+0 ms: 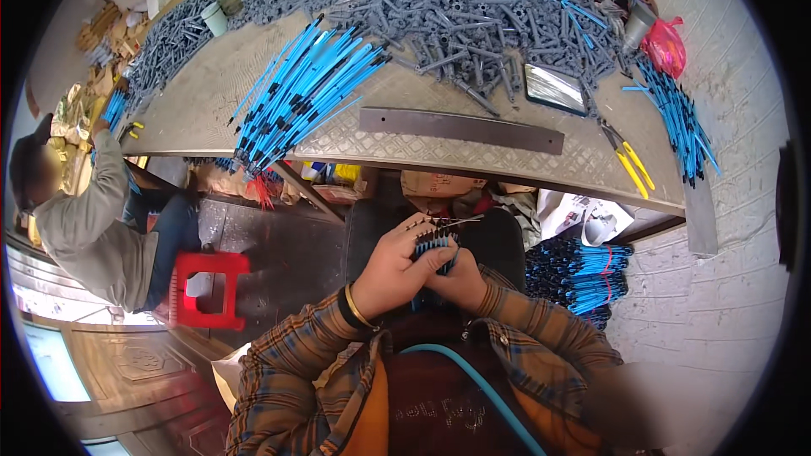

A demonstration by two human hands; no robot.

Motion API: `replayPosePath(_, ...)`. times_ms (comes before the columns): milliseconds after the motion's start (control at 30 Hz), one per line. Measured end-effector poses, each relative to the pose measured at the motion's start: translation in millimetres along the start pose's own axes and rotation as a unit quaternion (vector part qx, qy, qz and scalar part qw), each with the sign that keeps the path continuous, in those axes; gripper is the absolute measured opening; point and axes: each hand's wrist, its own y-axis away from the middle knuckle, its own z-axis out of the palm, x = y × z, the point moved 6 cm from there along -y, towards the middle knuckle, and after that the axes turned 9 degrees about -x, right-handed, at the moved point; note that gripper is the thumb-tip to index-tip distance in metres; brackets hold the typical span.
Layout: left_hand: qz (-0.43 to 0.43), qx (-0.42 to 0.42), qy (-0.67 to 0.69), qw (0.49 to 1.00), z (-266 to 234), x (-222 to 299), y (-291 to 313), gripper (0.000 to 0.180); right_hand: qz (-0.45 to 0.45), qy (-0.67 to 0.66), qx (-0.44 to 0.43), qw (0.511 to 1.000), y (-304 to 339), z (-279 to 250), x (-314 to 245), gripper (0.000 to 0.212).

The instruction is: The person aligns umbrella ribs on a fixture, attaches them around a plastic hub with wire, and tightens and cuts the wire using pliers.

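Head view: our left hand [390,268] and right hand [463,280] grip a blue-and-black bundle [435,241], probably keeping it even. We'd guess the yellow-handled pliers [630,172] sit there for easy reach.

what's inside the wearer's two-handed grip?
Blue rods with dark tips, between left hand and right hand. Their lower parts can't be seen; the hands cover them.

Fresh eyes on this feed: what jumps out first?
The huge heap of grey tubular parts across the table's far side, with a bright blue stick bundle lying before it, left of centre. Nearer, mid-frame, left grip and right grip hold a smaller blue bundle. A red stool stands out at lower left.
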Motion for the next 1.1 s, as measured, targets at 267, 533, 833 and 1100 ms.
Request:
replayPosePath(267, -0.089, 0.109, 0.321, 0.936, -13, -43, 2, 0.027, 0.046, -0.074, 0.029, 0.996, -42, 9, 25, 0.021)
replayPosePath(533, -0.015, 0.313, 0.285, 0.906, -47, -79, 20, 0.030, 0.143, -0.209, 0.018, 0.967, -77, 6, 37, 0.017)
replayPosePath(833, -0.020, 0.333, 0.240, 0.912, -69, -43, -29, 0.023, 0.157, -0.208, -0.001, 0.965, -65, -25, 17, 0.019)
replayPosePath(1100, -0.072, 0.168, -0.114, 0.977, -82, 7, -211, 0.013, 0.147, -0.263, -0.019, 0.953, -47, -96, 16, 0.019)
